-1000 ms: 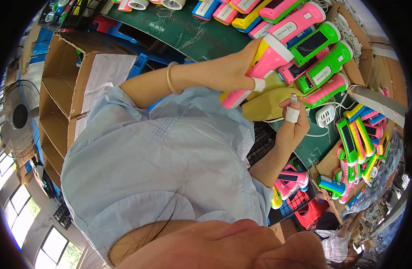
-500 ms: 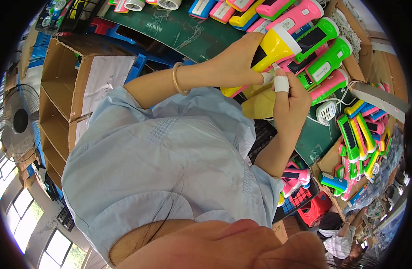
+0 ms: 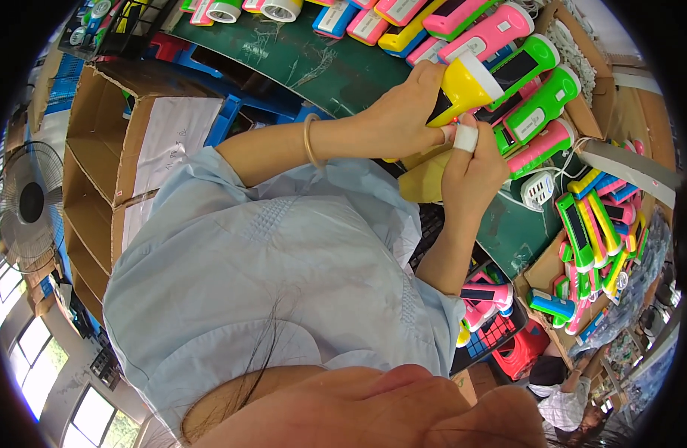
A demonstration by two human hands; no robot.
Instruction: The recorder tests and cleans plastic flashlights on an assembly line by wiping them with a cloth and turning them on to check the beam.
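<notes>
Yellow flashlight: the yellow flashlight [image 3: 463,88] sits in your grip above the green desk [image 3: 321,71], its white-rimmed head pointing up and right, a dark panel along its side.
Left hand: your left hand [image 3: 399,119] is wrapped around the flashlight's body from the left, fingers curled over it (a thin gold bangle [image 3: 310,142] rings that wrist).
Right hand: your right hand [image 3: 472,175] comes up from below and presses a bandaged fingertip [image 3: 466,137] against the flashlight's underside; the rest of that hand is loosely closed, and whether it pinches anything small cannot be told.
Just beside: green flashlights [image 3: 541,108] and a pink flashlight [image 3: 489,33] lie on the desk touching one another, right behind the yellow one.
Under your hands: a yellow pouch-like thing [image 3: 425,183] lies on the desk.
Farther right: a white charger plug [image 3: 539,188] with its cord, then a carton of mixed green, pink and yellow flashlights [image 3: 590,239].
Left side: open cardboard boxes [image 3: 97,149] stand well apart from your hands.
</notes>
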